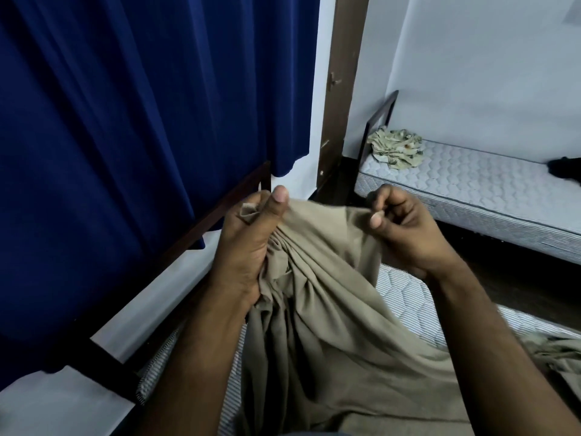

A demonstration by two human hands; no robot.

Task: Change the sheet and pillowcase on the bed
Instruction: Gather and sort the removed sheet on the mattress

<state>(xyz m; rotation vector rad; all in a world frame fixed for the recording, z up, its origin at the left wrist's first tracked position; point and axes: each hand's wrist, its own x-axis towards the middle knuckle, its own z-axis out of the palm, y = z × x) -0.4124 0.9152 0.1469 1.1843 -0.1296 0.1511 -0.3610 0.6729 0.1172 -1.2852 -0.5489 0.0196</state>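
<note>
A tan sheet (330,325) drapes over the striped mattress (405,297) nearest the camera. The left hand (248,240) clutches a bunched handful of it; the right hand (405,225) pinches its upper edge. Beyond, a floral cloth (396,147) lies crumpled on a second bare mattress (478,187).

The room is dim, with a cool bluish cast. The pale wall (471,58) at one o'clock is the brightest area; no light source shows. The curtain (125,105) at ten o'clock falls into deep shadow at its lower folds. The wide lens bends straight lines near the edges. The image is slightly soft and smeared, with no glare.
</note>
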